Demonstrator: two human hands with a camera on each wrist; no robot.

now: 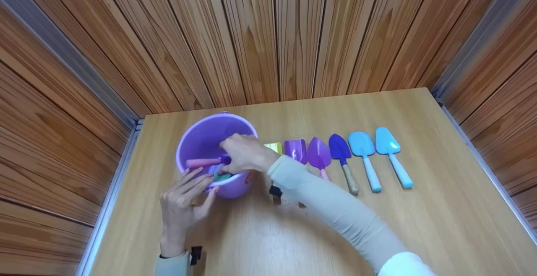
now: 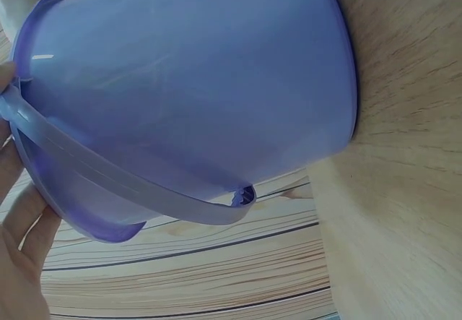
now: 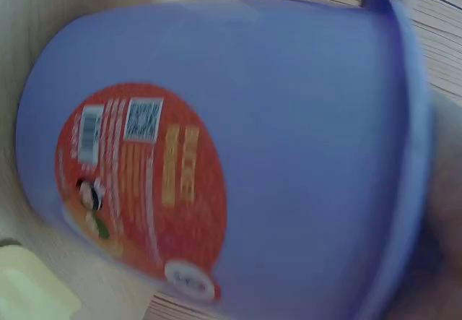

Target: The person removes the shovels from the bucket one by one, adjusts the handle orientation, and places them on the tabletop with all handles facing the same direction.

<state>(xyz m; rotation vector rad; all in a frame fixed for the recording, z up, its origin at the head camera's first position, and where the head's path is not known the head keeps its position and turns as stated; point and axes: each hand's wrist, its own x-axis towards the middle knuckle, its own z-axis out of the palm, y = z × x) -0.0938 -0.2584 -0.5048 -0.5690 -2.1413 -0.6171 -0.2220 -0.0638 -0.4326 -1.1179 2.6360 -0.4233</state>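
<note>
A purple bucket (image 1: 233, 190) stands upright on the table's left part. My left hand (image 1: 184, 204) holds its near-left rim; in the left wrist view the fingers (image 2: 32, 222) are at the rim beside the handle joint. The purple bail handle (image 2: 108, 172) hangs down the outer side. My right hand (image 1: 245, 154) reaches over the rim into the bucket. Its curled fingers grip the purple end of a tool with a pink handle (image 1: 203, 162). A teal-green piece (image 1: 222, 177) shows below it inside. The tool's head is hidden by the hand.
Right of the bucket lie a yellow tool (image 1: 274, 147), a purple scoop (image 1: 296, 150), a purple trowel (image 1: 319, 152), a dark-blue trowel (image 1: 339, 146) with a brownish handle, and two light-blue shovels (image 1: 361, 143). My right forearm crosses over some handles. Wood-panelled walls (image 1: 293, 37) enclose the table.
</note>
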